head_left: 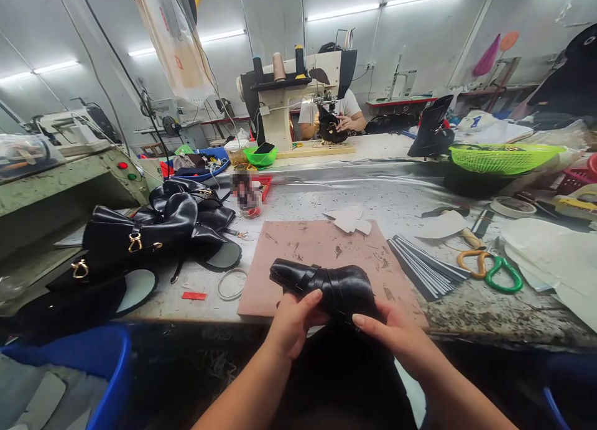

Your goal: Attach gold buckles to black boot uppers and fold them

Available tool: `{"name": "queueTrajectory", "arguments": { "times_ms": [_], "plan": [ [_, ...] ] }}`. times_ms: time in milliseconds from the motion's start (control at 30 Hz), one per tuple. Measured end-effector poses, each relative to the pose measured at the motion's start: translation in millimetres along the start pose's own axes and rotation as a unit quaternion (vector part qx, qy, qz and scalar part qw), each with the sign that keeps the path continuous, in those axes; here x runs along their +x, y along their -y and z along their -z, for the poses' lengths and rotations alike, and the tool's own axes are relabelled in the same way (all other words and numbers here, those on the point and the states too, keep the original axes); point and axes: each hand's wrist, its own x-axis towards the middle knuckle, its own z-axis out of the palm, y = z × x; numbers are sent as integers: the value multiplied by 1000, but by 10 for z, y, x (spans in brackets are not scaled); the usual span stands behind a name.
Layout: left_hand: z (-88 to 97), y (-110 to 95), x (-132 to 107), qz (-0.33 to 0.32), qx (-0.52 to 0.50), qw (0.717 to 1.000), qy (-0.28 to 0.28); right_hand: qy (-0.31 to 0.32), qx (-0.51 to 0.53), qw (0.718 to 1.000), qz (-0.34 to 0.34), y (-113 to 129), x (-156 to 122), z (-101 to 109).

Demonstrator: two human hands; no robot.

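A black leather boot (342, 282) with crossed straps is held between my two hands over the near edge of a pinkish board (298, 246). Its squared toe points left. My left hand (291, 324) grips the boot from below, thumb on top by the straps. My right hand (392, 330) is closed on the ankle side, thumb lying on the black material. The fingers of both hands are mostly hidden beneath the boot. White paper pieces (351, 219) lie on the board's far edge, and a fan of grey and white strips (425, 267) overlaps its right edge.
Black boot uppers (144, 231) with gold buckles pile up at left. Green-and-orange-handled scissors (501, 274) and tape rolls (513, 207) lie right. A blue bin (122, 361) stands below the table's left. A co-worker (347, 109) sits at a sewing machine (298, 75) opposite.
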Motion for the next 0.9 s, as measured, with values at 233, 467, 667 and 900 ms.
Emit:
{"name": "queueTrajectory", "arguments": {
  "times_ms": [233, 467, 667, 900],
  "plan": [
    [-17, 19, 41, 7, 59, 998, -16, 13, -33, 999, -2, -63, 19, -9],
    [-2, 48, 44, -8, -13, 1000, 19, 21, -33, 999, -9, -77, 50, 37],
    [43, 45, 64, 7, 33, 993, 112, 6, 11, 1000, -27, -8, 16, 4],
    [26, 70, 72, 26, -4, 992, 126, 45, 47, 998, 6, -85, 87, 30]
  ]
}}
